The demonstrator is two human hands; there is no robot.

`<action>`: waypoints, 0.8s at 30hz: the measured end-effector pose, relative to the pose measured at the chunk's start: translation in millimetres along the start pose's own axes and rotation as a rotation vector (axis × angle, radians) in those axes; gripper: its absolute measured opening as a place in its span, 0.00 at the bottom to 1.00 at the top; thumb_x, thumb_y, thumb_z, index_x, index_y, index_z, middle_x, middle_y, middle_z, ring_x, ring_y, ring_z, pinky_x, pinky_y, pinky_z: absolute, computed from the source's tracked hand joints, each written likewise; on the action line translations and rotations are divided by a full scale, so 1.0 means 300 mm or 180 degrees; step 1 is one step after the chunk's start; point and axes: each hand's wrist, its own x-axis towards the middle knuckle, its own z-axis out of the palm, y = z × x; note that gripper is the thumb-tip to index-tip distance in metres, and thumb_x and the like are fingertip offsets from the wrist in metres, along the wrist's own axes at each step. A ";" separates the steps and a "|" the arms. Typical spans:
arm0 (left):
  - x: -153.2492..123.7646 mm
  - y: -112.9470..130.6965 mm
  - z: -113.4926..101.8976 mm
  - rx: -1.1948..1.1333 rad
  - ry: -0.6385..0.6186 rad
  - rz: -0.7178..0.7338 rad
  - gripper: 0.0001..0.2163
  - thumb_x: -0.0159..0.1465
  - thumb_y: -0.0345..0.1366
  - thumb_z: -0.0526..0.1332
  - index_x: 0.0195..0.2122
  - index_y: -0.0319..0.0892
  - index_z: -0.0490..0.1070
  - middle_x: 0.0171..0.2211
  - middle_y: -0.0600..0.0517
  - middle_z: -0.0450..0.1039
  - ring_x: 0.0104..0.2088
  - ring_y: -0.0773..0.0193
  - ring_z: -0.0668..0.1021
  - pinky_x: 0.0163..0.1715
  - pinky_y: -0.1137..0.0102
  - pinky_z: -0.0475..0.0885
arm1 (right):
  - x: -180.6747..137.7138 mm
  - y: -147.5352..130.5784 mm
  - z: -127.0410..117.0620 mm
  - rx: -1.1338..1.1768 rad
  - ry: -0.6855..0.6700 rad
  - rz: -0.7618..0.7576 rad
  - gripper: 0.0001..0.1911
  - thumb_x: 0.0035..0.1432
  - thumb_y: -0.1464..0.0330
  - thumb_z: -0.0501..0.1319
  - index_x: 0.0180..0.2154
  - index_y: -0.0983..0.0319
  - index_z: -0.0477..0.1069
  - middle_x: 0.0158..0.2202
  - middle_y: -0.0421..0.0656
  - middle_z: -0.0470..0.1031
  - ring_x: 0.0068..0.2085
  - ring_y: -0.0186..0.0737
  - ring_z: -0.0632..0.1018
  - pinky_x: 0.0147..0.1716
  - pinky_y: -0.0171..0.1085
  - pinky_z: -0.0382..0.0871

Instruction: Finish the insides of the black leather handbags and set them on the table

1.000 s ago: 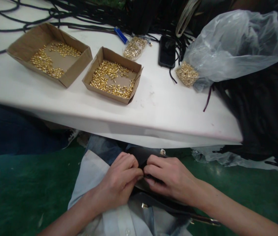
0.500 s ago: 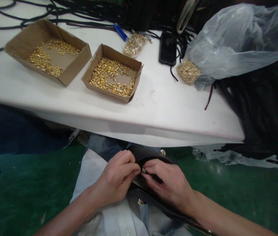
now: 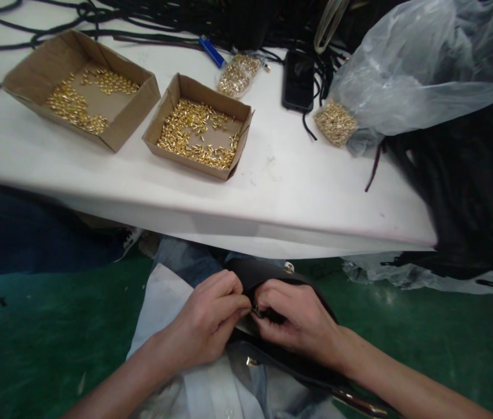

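- Head view: my left hand [image 3: 211,317] and my right hand [image 3: 296,320] work close together on a black item [image 3: 268,273].
- Left grip: thumb and forefinger press together, pinching the black item's edge; the exact contact is partly hidden.
- Right grip: my fingers curl over and hold the black item, thumb opposed; a small metal fitting [image 3: 256,310] shows between both sets of fingertips.
- Black item: it rests over my jeans [image 3: 181,256], just on my side of the white table [image 3: 316,192].
- Tabletop: a larger cardboard tray [image 3: 135,116] and a smaller cardboard tray [image 3: 215,99], each holding gold-coloured pieces; farther right, a phone [image 3: 297,81], then a plastic bag [image 3: 425,70].
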 end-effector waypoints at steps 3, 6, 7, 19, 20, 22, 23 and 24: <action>0.000 -0.001 0.000 -0.0063 -0.0028 -0.0001 0.09 0.79 0.26 0.57 0.45 0.40 0.76 0.39 0.50 0.67 0.42 0.61 0.72 0.38 0.65 0.63 | -0.004 0.007 0.004 0.0011 -0.0008 0.0011 0.08 0.67 0.77 0.65 0.42 0.57 0.70 0.38 0.39 0.76 0.35 0.35 0.76 0.34 0.34 0.66; -0.006 -0.008 -0.003 -0.0028 -0.0047 -0.0038 0.09 0.79 0.26 0.56 0.45 0.41 0.76 0.39 0.50 0.67 0.42 0.62 0.72 0.38 0.65 0.62 | -0.003 0.012 0.007 -0.0003 -0.0007 0.0018 0.07 0.70 0.75 0.65 0.44 0.57 0.72 0.37 0.39 0.76 0.35 0.36 0.76 0.33 0.34 0.66; -0.009 -0.011 -0.004 -0.0006 -0.0057 -0.0048 0.09 0.79 0.26 0.56 0.46 0.41 0.76 0.39 0.50 0.68 0.42 0.62 0.72 0.38 0.65 0.62 | -0.002 0.013 0.009 -0.0006 -0.0021 0.0019 0.07 0.70 0.75 0.65 0.45 0.57 0.73 0.37 0.39 0.76 0.35 0.36 0.76 0.34 0.35 0.66; 0.059 0.021 -0.109 0.0588 -0.0504 -0.0050 0.16 0.77 0.25 0.57 0.57 0.48 0.79 0.46 0.48 0.71 0.46 0.57 0.73 0.47 0.61 0.66 | 0.003 0.001 -0.015 0.0232 -0.0143 -0.0071 0.09 0.75 0.77 0.58 0.49 0.58 0.70 0.44 0.46 0.76 0.42 0.40 0.76 0.41 0.36 0.71; 0.071 0.028 -0.114 0.0648 -0.0527 -0.0073 0.16 0.75 0.24 0.59 0.56 0.49 0.80 0.46 0.49 0.71 0.46 0.57 0.73 0.47 0.61 0.65 | -0.003 0.001 -0.015 0.0251 -0.0073 -0.0058 0.09 0.75 0.78 0.58 0.49 0.58 0.71 0.44 0.46 0.76 0.43 0.40 0.77 0.41 0.35 0.72; 0.090 0.041 -0.115 0.0718 -0.0523 -0.0122 0.16 0.71 0.23 0.63 0.51 0.50 0.82 0.44 0.51 0.72 0.45 0.57 0.73 0.46 0.61 0.65 | -0.015 0.002 -0.012 0.0208 0.0026 -0.0020 0.09 0.75 0.78 0.60 0.49 0.58 0.73 0.44 0.45 0.78 0.42 0.39 0.79 0.40 0.34 0.72; 0.096 0.045 -0.112 0.0734 -0.0505 -0.0131 0.15 0.70 0.23 0.64 0.49 0.50 0.82 0.44 0.51 0.72 0.45 0.58 0.73 0.46 0.61 0.64 | -0.021 0.003 -0.010 0.0165 0.0058 0.0007 0.09 0.75 0.77 0.60 0.49 0.58 0.74 0.43 0.44 0.78 0.42 0.38 0.79 0.40 0.34 0.73; 0.099 0.048 -0.108 0.0749 -0.0478 -0.0120 0.15 0.70 0.23 0.64 0.49 0.50 0.83 0.43 0.51 0.72 0.44 0.58 0.73 0.45 0.61 0.64 | -0.027 0.003 -0.008 0.0123 0.0092 0.0030 0.09 0.76 0.77 0.61 0.49 0.58 0.74 0.43 0.44 0.79 0.42 0.38 0.80 0.40 0.34 0.73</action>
